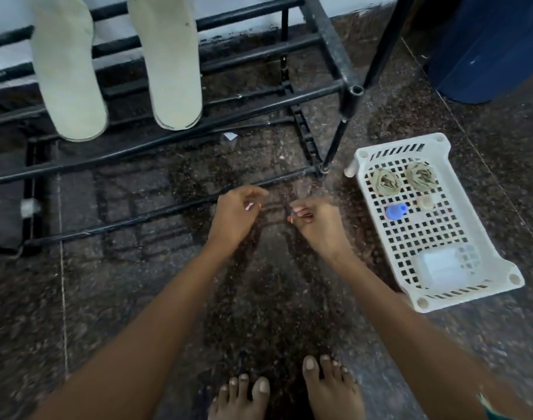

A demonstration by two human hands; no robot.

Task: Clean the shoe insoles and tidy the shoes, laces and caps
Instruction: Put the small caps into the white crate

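Close together, left hand (236, 215), right hand (315, 221): fingers (253, 194) curled; cannot tell whether pinching anything.

Colour-wise: two cream insoles (68, 71) upper left, one with a few dark specks, against a black rack (313, 92). Floor (137, 298) is dark brown speckled stone with pale seams. The basket (483, 216) on the right is white with a grid of holes, with olive-beige laces (385, 182) and a blue cap (396, 211). Navy bin (486, 47) upper right.

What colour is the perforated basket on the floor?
The basket is white; the head view shows it.
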